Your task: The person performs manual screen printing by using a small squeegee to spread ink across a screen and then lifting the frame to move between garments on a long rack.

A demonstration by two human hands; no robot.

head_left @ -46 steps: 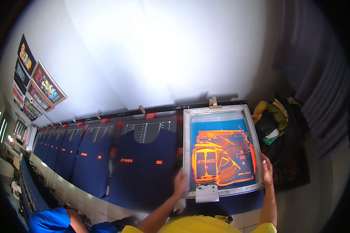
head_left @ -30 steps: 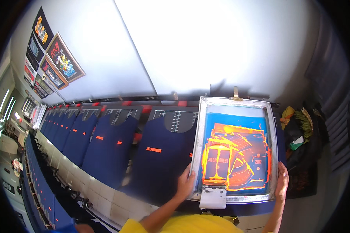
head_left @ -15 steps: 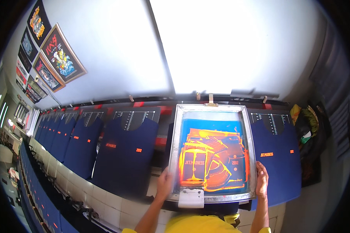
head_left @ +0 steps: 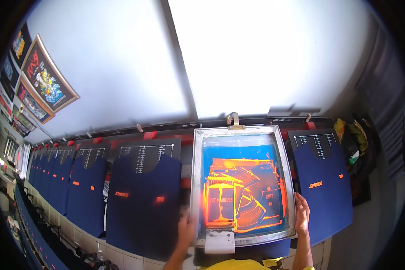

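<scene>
My left hand (head_left: 186, 228), slightly blurred, is at the left side of a metal-edged printing screen (head_left: 238, 240). Against its right side my right hand (head_left: 302, 215) is closed, fingers along the edge. Streaks of bright orange ink (head_left: 249, 207) lie on the blue mesh around lettered openings. A pale flat piece (head_left: 219, 241), perhaps a squeegee, rests over the screen's near left corner. At the far edge a brass-coloured clamp (head_left: 235, 122) meets the wall rail. Under the screen, dark blue fabric (head_left: 245, 253) shows at the near edge; the rest is hidden.
Dark blue shirts with orange prints lie on black boards on both sides: one shirt (head_left: 324, 193) to the right, another (head_left: 144, 211) to the left, with several beyond. A rail (head_left: 274, 120) runs along the white wall. Clothes (head_left: 356, 139) hang at the right. Framed posters (head_left: 49, 74) hang left.
The screen and both hands have shifted a little left along the rail, widening the gap to the right-hand shirt. The whole view has also turned slightly.
</scene>
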